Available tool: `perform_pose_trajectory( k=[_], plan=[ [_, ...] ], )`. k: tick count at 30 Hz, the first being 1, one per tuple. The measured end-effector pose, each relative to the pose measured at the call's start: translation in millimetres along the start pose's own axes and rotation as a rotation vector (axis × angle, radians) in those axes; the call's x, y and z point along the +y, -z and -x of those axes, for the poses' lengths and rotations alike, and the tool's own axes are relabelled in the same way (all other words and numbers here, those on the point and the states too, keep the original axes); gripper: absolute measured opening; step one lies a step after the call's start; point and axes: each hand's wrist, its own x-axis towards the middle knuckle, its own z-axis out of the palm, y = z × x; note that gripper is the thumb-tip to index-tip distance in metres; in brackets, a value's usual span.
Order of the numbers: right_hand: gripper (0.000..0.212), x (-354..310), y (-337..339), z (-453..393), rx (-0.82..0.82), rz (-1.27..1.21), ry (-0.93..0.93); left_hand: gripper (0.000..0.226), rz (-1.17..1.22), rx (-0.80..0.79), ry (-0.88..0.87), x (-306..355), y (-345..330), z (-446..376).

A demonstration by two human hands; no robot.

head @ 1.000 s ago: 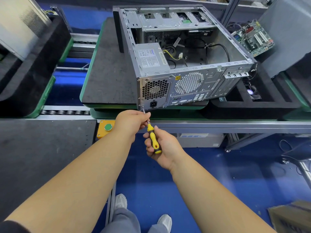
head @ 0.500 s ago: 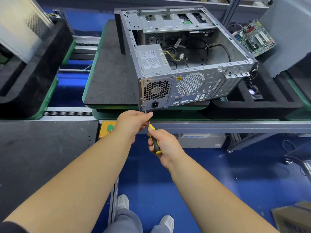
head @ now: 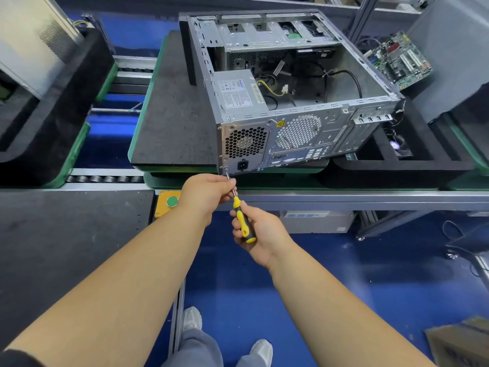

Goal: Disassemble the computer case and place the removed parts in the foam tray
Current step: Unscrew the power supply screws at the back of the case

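We back out the power supply's [head: 239, 92] lower corner screw [head: 225, 169].
Right hand [head: 260, 230] grips the screwdriver [head: 242, 221]; left hand [head: 205, 194] pinches its shaft just ahead: keep it square.

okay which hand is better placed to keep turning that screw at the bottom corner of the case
Right. The right hand grips the screwdriver handle, tip at the screw on the computer case rear corner. The left hand only pinches the shaft, steadying it.
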Motion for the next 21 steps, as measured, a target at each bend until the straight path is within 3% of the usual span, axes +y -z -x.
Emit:
perform_pose_trajectory(
  k=[15,21],
  plan=[
    [0.020,2.5,-5.2,-4.2,0.089,0.182,0.119,0.013,0.010,0.038,0.014,0.7,-1.0,5.0],
    [0.035,0.9,-2.5,1.9,0.009,0.012,0.004,0.008,0.043,0.030,-0.033,0.4,-0.3,8.2]
  ],
)
